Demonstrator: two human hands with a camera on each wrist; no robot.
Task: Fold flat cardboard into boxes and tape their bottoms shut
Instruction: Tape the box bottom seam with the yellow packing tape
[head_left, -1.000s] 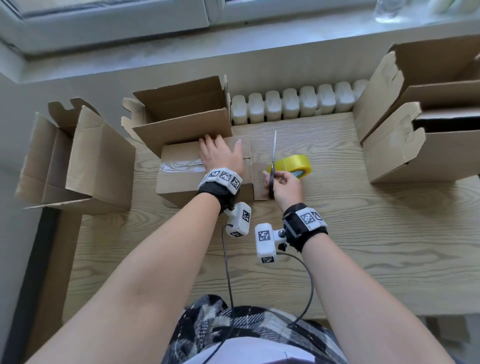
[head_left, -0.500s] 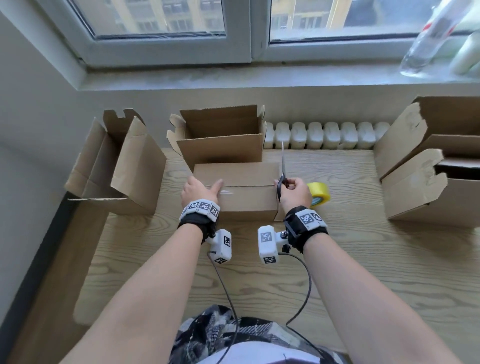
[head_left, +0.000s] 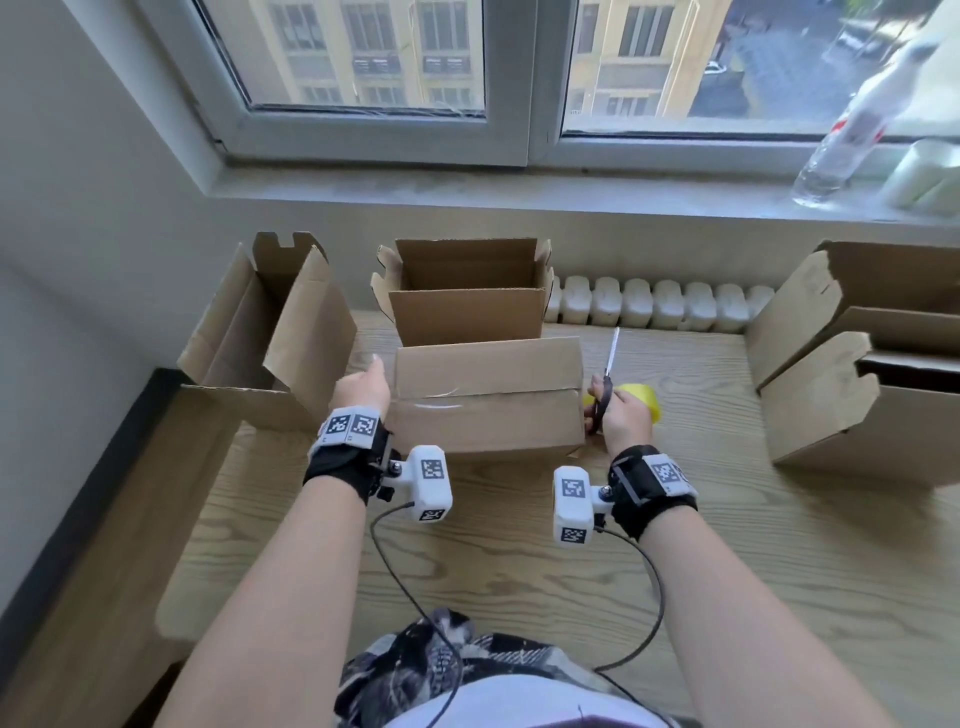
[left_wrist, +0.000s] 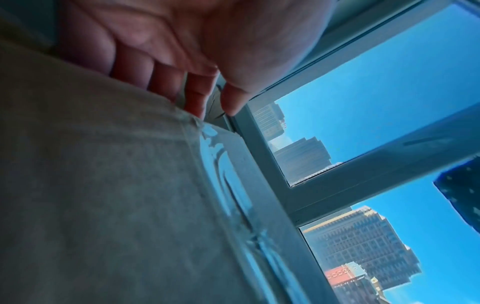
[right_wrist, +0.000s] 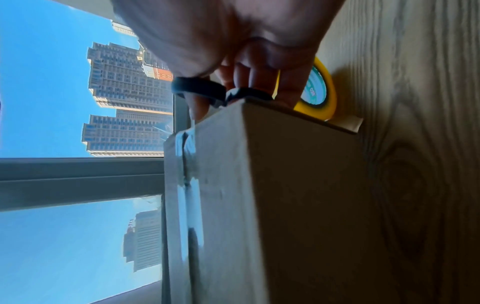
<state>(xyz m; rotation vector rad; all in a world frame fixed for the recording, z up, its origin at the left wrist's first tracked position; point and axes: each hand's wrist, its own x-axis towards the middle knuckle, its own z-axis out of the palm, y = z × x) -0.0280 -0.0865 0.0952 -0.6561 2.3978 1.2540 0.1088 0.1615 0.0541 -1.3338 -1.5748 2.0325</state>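
Note:
A cardboard box (head_left: 488, 395) lies bottom-up on the wooden table (head_left: 727, 545), with clear tape (head_left: 441, 392) along its seam. My left hand (head_left: 361, 387) rests against the box's left end, fingers straight, as the left wrist view shows (left_wrist: 166, 67). My right hand (head_left: 618, 415) sits at the box's right end and grips black-handled scissors (head_left: 608, 374), blades pointing away from me. The wrist view shows the fingers through the scissor handles (right_wrist: 207, 90) beside the box (right_wrist: 272, 185). A yellow tape roll (head_left: 647, 402) lies just behind the right hand.
An open box (head_left: 467, 301) stands right behind the taped one. Another folded box (head_left: 270, 332) stands at the table's left edge, two more (head_left: 857, 374) at the right. A radiator (head_left: 654, 304) runs along the back; a bottle (head_left: 852, 135) stands on the sill.
My left hand slid from the box's top to its left end. My right hand with the scissors stayed at the right end. The head camera tilted up toward the window.

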